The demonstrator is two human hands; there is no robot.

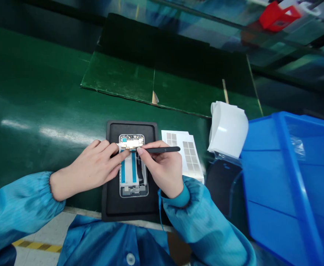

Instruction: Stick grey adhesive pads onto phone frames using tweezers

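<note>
An opened smartphone (128, 173) lies face down on a black tray (110, 207), its circuit board (134, 143) exposed at the top and blue strips running down the battery area. My left hand (91, 168) rests over the phone's left edge, fingers apart. Its index fingertip touches just below the board. My right hand (166, 168) grips black tweezers (164, 149) between thumb and fingers. They lie almost level, pointing left at the board's lower edge, close to my left fingertip. The tips are too small to make out clearly.
White sheets with grey square stickers (190, 155) lie right of the tray. Farther right are a curled stack of white sheets (228, 127), a dark pad (220, 184) and a large blue bin (272, 177). Green boards (123, 79) lie across the back of the green bench.
</note>
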